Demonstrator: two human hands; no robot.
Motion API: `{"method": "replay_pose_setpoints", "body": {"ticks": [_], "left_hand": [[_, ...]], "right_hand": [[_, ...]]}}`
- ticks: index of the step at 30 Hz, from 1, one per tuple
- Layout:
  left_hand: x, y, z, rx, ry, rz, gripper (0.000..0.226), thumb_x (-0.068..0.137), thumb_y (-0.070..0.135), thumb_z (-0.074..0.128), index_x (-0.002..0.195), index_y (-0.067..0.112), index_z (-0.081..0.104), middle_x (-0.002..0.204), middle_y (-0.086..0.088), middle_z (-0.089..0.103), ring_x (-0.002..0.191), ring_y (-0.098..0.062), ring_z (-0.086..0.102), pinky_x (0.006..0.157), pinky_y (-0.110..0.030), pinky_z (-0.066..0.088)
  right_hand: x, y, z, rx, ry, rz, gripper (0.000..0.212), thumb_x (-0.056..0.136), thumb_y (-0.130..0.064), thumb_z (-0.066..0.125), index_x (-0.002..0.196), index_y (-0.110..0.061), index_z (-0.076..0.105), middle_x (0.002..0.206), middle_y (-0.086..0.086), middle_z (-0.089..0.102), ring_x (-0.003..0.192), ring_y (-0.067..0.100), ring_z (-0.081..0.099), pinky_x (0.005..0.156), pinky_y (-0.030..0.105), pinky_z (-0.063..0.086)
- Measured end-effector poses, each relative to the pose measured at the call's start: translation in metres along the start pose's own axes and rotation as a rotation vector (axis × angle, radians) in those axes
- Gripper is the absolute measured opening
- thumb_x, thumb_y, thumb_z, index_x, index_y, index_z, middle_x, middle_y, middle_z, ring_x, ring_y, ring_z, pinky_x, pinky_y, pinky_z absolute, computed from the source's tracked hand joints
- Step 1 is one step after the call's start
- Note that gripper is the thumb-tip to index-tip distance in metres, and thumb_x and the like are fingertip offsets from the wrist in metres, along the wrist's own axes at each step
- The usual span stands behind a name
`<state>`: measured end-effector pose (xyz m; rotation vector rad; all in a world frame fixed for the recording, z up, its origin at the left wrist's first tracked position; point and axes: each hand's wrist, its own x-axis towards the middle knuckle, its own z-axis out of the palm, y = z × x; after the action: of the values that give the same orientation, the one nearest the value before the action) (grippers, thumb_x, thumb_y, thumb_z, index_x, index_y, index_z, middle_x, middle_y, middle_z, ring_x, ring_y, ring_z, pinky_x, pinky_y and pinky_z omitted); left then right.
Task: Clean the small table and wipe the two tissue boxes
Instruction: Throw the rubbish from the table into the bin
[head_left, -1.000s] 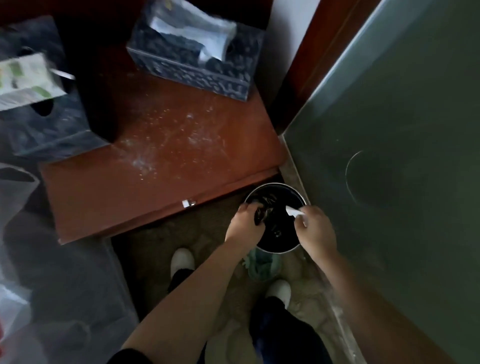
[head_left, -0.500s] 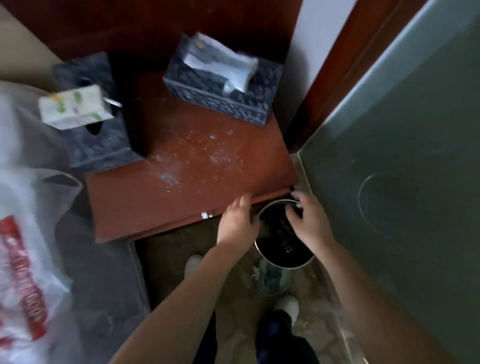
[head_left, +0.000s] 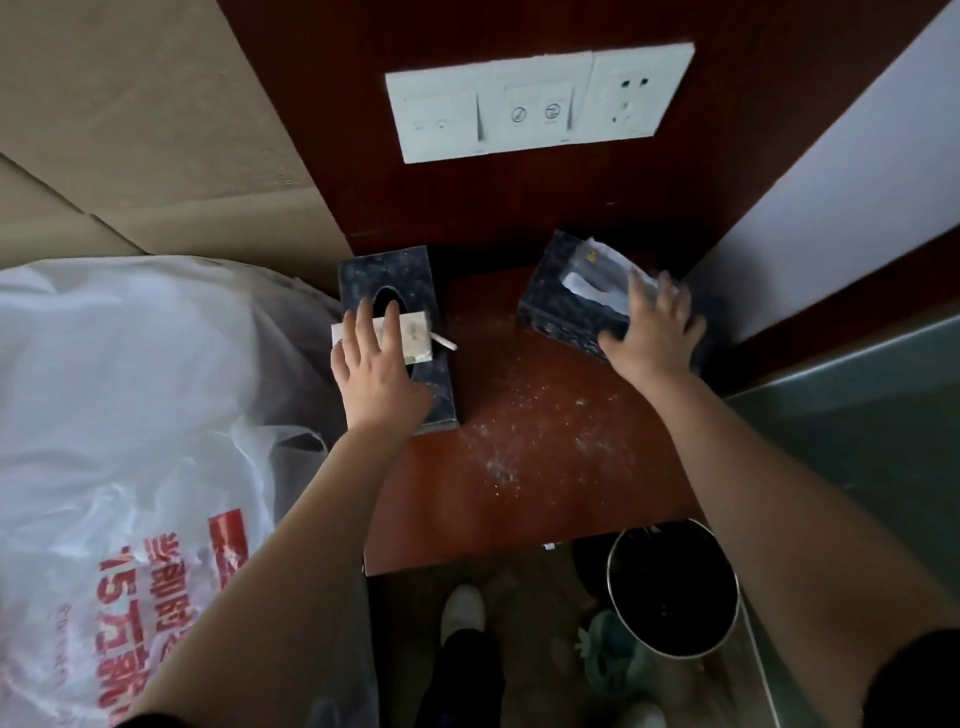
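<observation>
Item: small red-brown desk (head_left: 545, 441), set in a corner against a dark wood wall panel, with white specks and dust scattered over its top, thickest in the middle and toward the front edge. Left tissue box (head_left: 405, 275): dark and patterned with an oval slot, standing at the desk's left rear edge; a small white packet (head_left: 415, 332) lies across its top, and a thin white stick (head_left: 442, 341) pokes out to the right of the packet. Right tissue box (head_left: 545, 296): the same dark pattern, set at an angle in the right rear corner, with pale tissue (head_left: 592, 275) showing through its top. Left hand (head_left: 379, 374): grip slack, fingers straight and laid flat on the packet and box top, clasping nothing. Right hand (head_left: 654, 332): grip wide, fingers splayed over the top of the right box and its tissue, thumb toward the near edge; the fingertips are blurred. Wall: white switch and socket panel (head_left: 540, 101) above the desk. Floor: a round metal-rimmed bin (head_left: 618, 566) with a dark liner at the desk's front right corner, and a white shoe (head_left: 462, 608) below the front edge. Left of the desk: a large white plastic bag (head_left: 130, 389) with red print.
</observation>
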<state>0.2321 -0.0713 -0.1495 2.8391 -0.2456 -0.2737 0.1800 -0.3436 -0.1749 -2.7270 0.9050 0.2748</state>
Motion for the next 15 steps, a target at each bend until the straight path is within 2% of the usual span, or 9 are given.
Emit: {"method": "replay_pose_setpoints", "body": {"ticks": [1,3,5,7,9,10,12,15], "left_hand": [[0.007,-0.007,0.004,0.057,-0.034,0.009,0.091,0.076,0.018,0.064,0.149,0.017,0.01,0.158,-0.009,0.005,0.146,-0.028,-0.006,0.116,-0.047,0.0],[0.016,-0.015,0.012,0.126,-0.07,0.024,0.092,0.076,0.019,0.065,0.149,0.017,0.009,0.157,-0.008,0.008,0.146,-0.027,-0.006,0.115,-0.049,-0.004],[0.021,-0.018,0.016,0.138,-0.055,0.034,0.085,0.078,0.017,0.064,0.148,0.017,0.015,0.153,-0.007,0.019,0.144,-0.027,0.005,0.115,-0.05,-0.001],[0.025,-0.019,0.016,0.158,-0.02,0.041,0.074,0.079,0.013,0.062,0.144,0.015,0.026,0.144,-0.009,0.03,0.137,-0.03,0.019,0.113,-0.049,0.008],[0.025,-0.018,0.012,0.176,0.021,0.051,0.059,0.081,0.016,0.064,0.134,0.01,0.039,0.135,-0.011,0.037,0.127,-0.032,0.029,0.11,-0.047,0.016],[0.023,-0.015,0.01,0.176,0.044,0.057,0.053,0.082,0.02,0.065,0.129,0.009,0.044,0.131,-0.012,0.04,0.123,-0.033,0.033,0.108,-0.046,0.018],[0.012,-0.002,0.007,0.14,0.063,0.074,0.05,0.082,0.026,0.066,0.125,0.008,0.047,0.128,-0.014,0.043,0.12,-0.034,0.037,0.104,-0.045,0.021],[-0.02,0.032,0.01,-0.007,0.001,0.114,0.06,0.081,0.034,0.067,0.131,0.009,0.045,0.129,-0.012,0.043,0.12,-0.033,0.036,0.101,-0.042,0.024]], "right_hand": [[0.003,0.001,0.006,0.003,-0.024,0.02,0.071,0.09,-0.035,0.056,0.148,-0.025,0.016,0.157,0.011,0.007,0.143,0.036,0.004,0.108,0.062,0.012],[0.004,0.007,0.019,0.032,0.028,0.009,0.053,0.093,-0.03,0.05,0.142,-0.019,0.032,0.151,0.014,0.026,0.139,0.036,0.02,0.102,0.061,0.026],[0.002,0.013,0.029,0.037,0.173,-0.061,0.031,0.095,-0.02,0.047,0.123,-0.008,0.052,0.127,0.019,0.053,0.12,0.037,0.044,0.09,0.052,0.042],[-0.003,0.02,0.033,0.099,0.281,-0.101,0.018,0.093,-0.009,0.049,0.103,-0.002,0.063,0.102,0.019,0.063,0.098,0.037,0.057,0.075,0.043,0.049],[-0.007,0.025,0.032,0.154,0.332,-0.104,0.016,0.087,0.004,0.05,0.076,-0.001,0.061,0.078,0.019,0.062,0.078,0.037,0.06,0.058,0.033,0.041],[-0.01,0.026,0.03,0.177,0.352,-0.102,0.021,0.085,0.007,0.051,0.067,-0.002,0.055,0.07,0.019,0.059,0.07,0.036,0.059,0.056,0.03,0.035],[-0.022,0.029,0.022,0.242,0.397,-0.107,0.027,0.086,0.007,0.052,0.062,-0.007,0.048,0.065,0.022,0.057,0.063,0.035,0.057,0.056,0.029,0.031],[-0.059,0.034,0.01,0.281,0.494,-0.093,0.022,0.084,0.008,0.054,0.064,-0.001,0.053,0.063,0.015,0.055,0.062,0.028,0.054,0.057,0.026,0.032]]}}
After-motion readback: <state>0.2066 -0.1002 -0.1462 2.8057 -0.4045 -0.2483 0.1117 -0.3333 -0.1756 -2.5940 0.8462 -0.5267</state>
